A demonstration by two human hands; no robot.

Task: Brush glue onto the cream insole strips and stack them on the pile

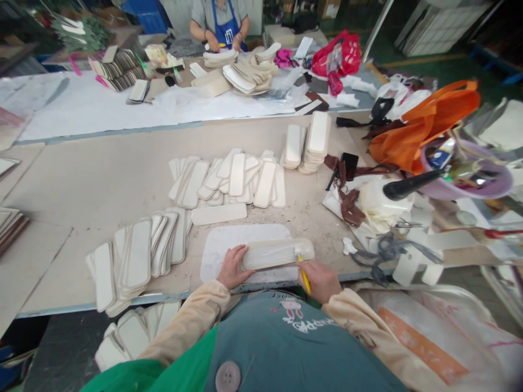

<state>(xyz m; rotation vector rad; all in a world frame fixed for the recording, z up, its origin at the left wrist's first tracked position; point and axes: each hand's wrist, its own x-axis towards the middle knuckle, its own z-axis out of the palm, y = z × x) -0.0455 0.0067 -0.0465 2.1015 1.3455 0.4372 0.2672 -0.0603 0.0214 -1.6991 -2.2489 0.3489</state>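
My left hand (232, 268) presses on the left end of a long cream insole-shaped piece (274, 253) that lies on a white mat (229, 242) at the table's near edge. My right hand (321, 280) grips a yellow-handled brush (303, 272), whose bristle tip touches the right part of that piece. Both hands sit close to my body, in beige sleeves.
Piles of cream pieces lie to the left (137, 256), in the middle (231, 177) and stacked upright (310, 141). A purple bowl with a black handle (461, 177), an orange bag (425, 122) and scraps crowd the right. Another person in a blue apron (223, 24) works across the far table.
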